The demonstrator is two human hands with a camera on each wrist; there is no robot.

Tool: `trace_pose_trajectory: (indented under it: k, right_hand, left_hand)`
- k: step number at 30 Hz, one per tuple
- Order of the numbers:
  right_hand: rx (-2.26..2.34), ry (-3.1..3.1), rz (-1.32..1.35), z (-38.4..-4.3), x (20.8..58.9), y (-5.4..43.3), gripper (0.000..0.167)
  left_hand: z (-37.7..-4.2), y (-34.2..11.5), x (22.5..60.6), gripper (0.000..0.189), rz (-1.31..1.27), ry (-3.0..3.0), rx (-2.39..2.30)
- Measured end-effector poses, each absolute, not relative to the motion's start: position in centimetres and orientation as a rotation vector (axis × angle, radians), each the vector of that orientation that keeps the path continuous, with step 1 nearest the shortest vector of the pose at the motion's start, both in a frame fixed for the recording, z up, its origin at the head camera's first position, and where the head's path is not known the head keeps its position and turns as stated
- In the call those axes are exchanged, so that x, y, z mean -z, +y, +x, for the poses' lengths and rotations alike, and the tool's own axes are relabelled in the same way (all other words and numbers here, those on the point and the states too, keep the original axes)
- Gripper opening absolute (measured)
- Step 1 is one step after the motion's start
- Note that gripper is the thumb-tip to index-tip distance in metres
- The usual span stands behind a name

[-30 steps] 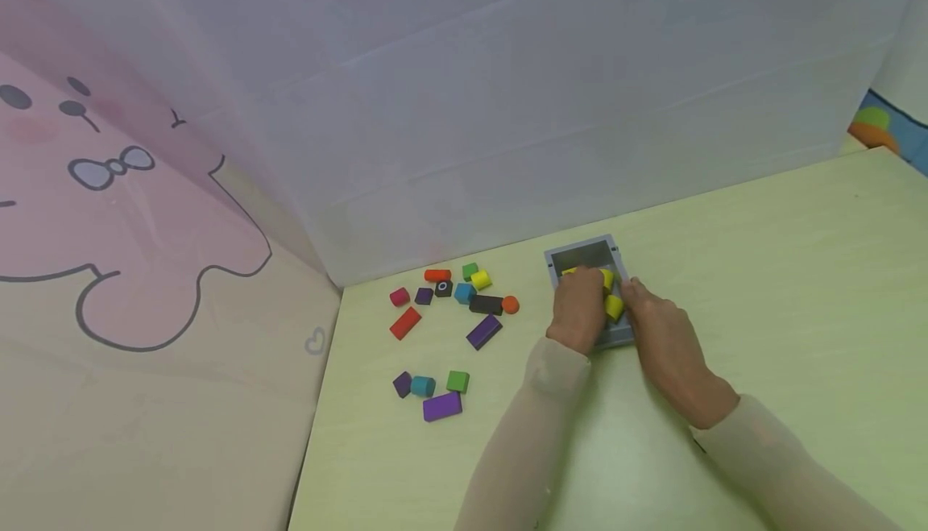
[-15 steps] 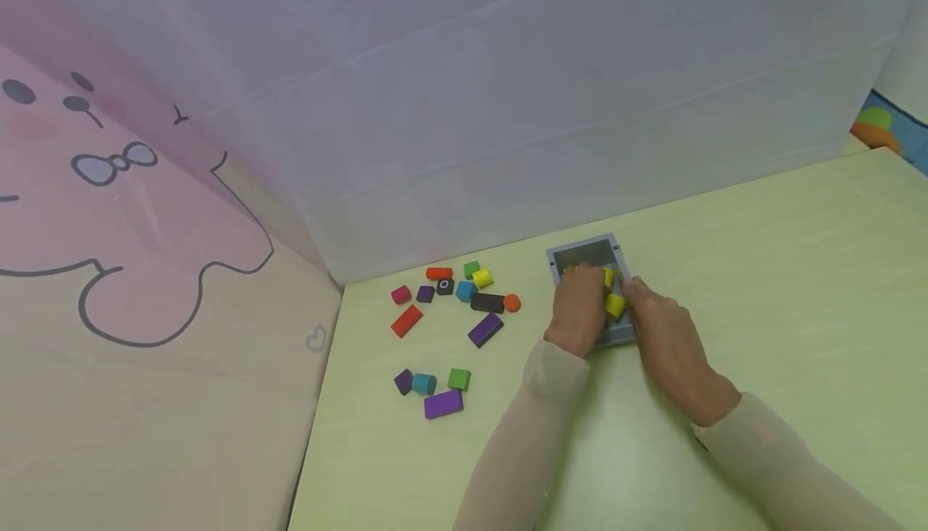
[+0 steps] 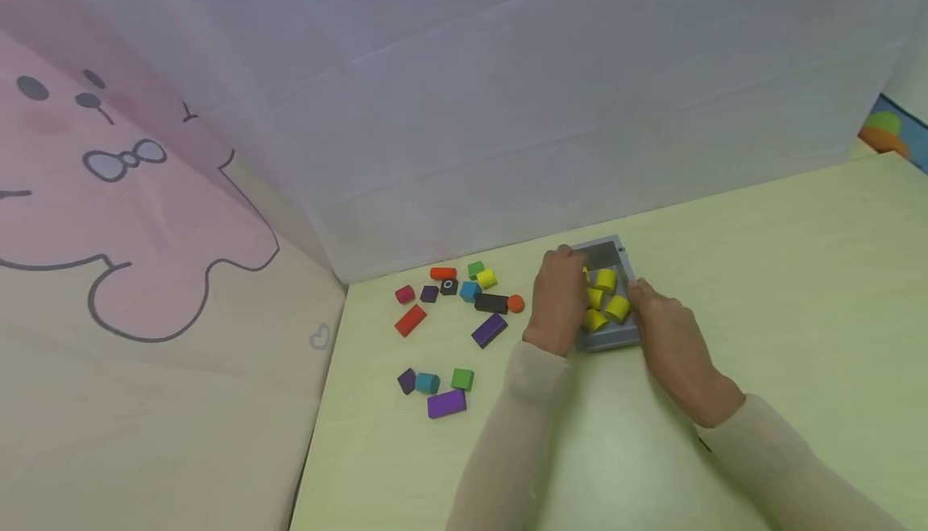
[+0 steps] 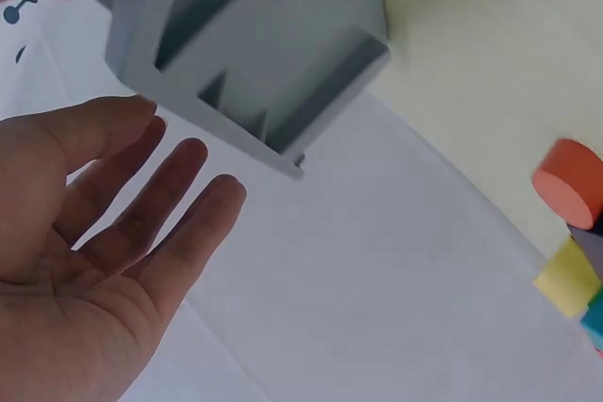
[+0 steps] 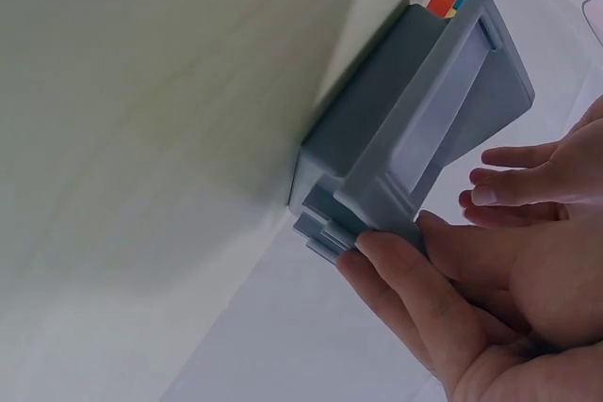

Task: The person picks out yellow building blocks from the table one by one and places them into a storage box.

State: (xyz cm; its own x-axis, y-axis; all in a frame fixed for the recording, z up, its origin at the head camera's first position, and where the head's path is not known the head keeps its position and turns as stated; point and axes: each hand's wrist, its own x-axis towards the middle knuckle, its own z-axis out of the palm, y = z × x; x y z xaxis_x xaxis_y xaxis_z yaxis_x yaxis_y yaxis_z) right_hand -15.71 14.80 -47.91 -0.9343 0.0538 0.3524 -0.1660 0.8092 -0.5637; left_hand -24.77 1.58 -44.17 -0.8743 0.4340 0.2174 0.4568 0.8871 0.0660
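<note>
A grey plastic bin [image 3: 612, 342] stands on the table, with several yellow blocks [image 3: 617, 309] inside; the left hand hides part of it. My right hand [image 3: 677, 358] is at the bin's right side, and in the right wrist view its thumb and fingers [image 5: 400, 265] pinch the bin's edge. By the left rim hovers my left hand [image 3: 557, 303]. Nothing is in it in the left wrist view, where its fingers [image 4: 193, 242] are loosely spread beside the bin [image 4: 273, 54].
Left of the bin lie several loose blocks, among them a black one [image 3: 492, 303], an orange round one [image 3: 515, 304], a yellow cylinder [image 3: 486, 278] and a red bar [image 3: 410, 321]. Nearer me lie a purple block [image 3: 446, 404] and a green one [image 3: 462, 379]. A pale curtain [image 3: 507, 112] hangs behind.
My left hand has come out of the bin and shifted left over its rim, uncovering more yellow blocks. My right hand stays on the bin's right side.
</note>
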Motion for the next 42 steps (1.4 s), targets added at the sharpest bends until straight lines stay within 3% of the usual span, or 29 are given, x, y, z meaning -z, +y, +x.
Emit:
trace_pose_trajectory:
  k: [7, 28, 42]
  right_hand:
    - [-0.874, -2.641, 0.112, -15.8, 47.9, 14.8, 0.034]
    - [-0.87, -2.662, 0.093, -15.9, 47.9, 14.7, 0.041]
    - [-0.883, -2.672, 0.091, -15.8, 47.7, 14.6, 0.039]
  left_hand:
    - [-25.8, -0.8, 44.1, 0.013, -0.591, -2.826, 0.35]
    - [-28.4, -7.7, 46.0, 0.026, -0.268, -2.975, 0.542]
    - [-29.8, -9.7, 47.4, 0.031, -0.26, -2.937, 0.487]
